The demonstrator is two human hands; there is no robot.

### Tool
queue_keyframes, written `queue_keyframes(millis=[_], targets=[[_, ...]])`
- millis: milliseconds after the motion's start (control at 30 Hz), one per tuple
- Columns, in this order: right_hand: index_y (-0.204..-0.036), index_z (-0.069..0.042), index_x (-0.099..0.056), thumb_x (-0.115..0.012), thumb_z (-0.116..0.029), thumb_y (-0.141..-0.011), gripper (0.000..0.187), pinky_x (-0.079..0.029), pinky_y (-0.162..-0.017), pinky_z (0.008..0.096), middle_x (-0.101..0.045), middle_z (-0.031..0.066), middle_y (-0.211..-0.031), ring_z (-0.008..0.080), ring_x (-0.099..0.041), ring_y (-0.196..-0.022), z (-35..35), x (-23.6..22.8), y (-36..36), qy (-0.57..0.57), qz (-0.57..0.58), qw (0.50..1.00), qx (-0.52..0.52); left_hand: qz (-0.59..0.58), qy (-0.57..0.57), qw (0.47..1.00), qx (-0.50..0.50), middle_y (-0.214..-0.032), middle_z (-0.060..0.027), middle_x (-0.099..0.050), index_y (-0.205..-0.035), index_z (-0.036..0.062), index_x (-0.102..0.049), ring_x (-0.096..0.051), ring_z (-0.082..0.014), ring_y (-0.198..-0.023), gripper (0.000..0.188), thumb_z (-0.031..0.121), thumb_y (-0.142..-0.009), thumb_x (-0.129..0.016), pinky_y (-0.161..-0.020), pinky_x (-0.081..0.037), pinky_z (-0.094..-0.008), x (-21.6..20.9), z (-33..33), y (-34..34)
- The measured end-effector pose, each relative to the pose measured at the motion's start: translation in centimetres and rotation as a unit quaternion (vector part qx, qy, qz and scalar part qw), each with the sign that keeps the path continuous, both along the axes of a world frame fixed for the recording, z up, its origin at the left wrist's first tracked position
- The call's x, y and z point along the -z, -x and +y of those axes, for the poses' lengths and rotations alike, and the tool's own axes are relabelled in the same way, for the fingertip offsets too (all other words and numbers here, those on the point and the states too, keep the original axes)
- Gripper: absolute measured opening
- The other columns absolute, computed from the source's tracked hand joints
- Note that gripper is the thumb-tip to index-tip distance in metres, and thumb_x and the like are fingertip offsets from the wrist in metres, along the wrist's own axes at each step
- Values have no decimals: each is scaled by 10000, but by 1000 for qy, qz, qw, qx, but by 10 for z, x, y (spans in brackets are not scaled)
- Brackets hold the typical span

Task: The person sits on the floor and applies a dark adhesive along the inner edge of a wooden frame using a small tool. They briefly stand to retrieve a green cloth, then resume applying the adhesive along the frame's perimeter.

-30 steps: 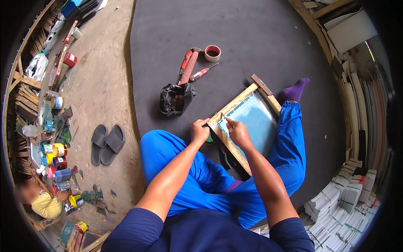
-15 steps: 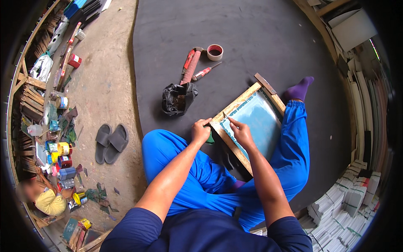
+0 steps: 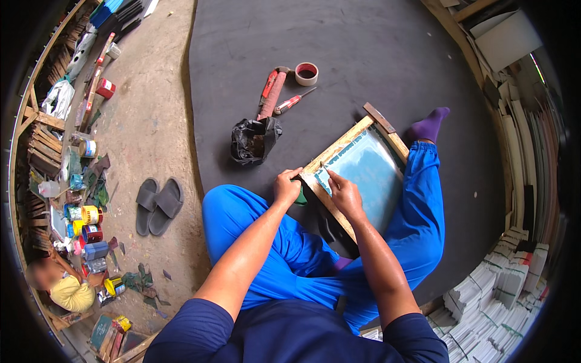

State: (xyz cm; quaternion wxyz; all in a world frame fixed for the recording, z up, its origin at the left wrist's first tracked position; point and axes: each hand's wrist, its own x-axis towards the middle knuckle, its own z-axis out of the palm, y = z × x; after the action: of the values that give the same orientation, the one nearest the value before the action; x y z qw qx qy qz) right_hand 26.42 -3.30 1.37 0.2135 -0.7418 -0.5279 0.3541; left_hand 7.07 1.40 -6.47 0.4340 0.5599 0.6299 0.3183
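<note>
A wooden-framed screen (image 3: 340, 148) with pale blue mesh and a ragged teal border lies tilted across my lap, against my right leg. My left hand (image 3: 287, 186) is closed on its near left corner, thumb and fingers pinching the wood. Over the mesh by that corner, my right hand (image 3: 345, 195) is closed with its index finger pointing forward. A small dark tip shows ahead of that finger; what the hand holds is too small to make out. A short brown bar (image 3: 380, 118) rests across the frame's far corner.
On the black mat (image 3: 339, 36) lie a tape roll (image 3: 306, 74), a hammer (image 3: 272, 94), a red-handled screwdriver (image 3: 293, 101) and a black plastic bag (image 3: 255, 142). Grey slippers (image 3: 160, 206) and paint cans (image 3: 92, 214) are left; a person (image 3: 72, 291) sits there. Paper stacks (image 3: 484, 302) stand right.
The view has shifted slightly. My right hand has moved a little toward the near left corner of the frame. My left hand keeps its grip on that corner.
</note>
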Motion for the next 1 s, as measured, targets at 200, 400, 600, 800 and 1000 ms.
queue_keyframes(millis=[200, 400, 600, 800, 1000], targets=[[-1316, -199, -659, -561, -307, -992, 356, -521, -871, 512, -695, 255, -1065, 457, -659, -1007, 5, -8, 0, 12, -40, 999, -12, -1, -5, 1000, 8, -1075, -118, -733, -1123, 95, -769, -697, -301, -1008, 467, 22, -709, -565, -931, -529, -351, -1, 1, -2], [-1301, -167, -666, -516, -245, -996, 349, -529, -819, 535, -706, 261, -1013, 447, -683, -935, 17, -41, 18, 63, -123, 989, -51, -8, 7, 1000, -7, -1067, -123, -732, -1132, 95, -766, -698, -305, -999, 477, 28, -698, -578, -929, -529, -351, 1, -1, -1], [-1355, -156, -618, -503, -222, -994, 384, -532, -836, 539, -706, 264, -1030, 445, -692, -935, 10, 48, -9, -83, 33, 996, -18, -14, 2, 1000, 2, -1070, -122, -732, -1139, 93, -763, -700, -303, -993, 484, 34, -691, -589, -917, -532, -352, 3, -1, -12], [-1328, -132, -657, -576, -223, -985, 365, -531, -774, 520, -688, 293, -1067, 439, -698, -899, 7, 0, 4, 28, 46, 998, 23, 8, -6, 1000, -2, -1057, -117, -731, -1147, 102, -761, -701, -302, -983, 494, 31, -691, -587, -908, -535, -353, -5, -1, -7], [-1341, -74, -639, -580, -187, -987, 376, -548, -732, 480, -705, 279, -1085, 369, -738, -854, 4, -9, 9, 1, -75, 996, -46, 10, 1, 1000, 2, -1049, -113, -732, -1155, 89, -757, -705, -266, -950, 499, 14, -698, -572, -868, -526, -316, -1, -1, 0]])
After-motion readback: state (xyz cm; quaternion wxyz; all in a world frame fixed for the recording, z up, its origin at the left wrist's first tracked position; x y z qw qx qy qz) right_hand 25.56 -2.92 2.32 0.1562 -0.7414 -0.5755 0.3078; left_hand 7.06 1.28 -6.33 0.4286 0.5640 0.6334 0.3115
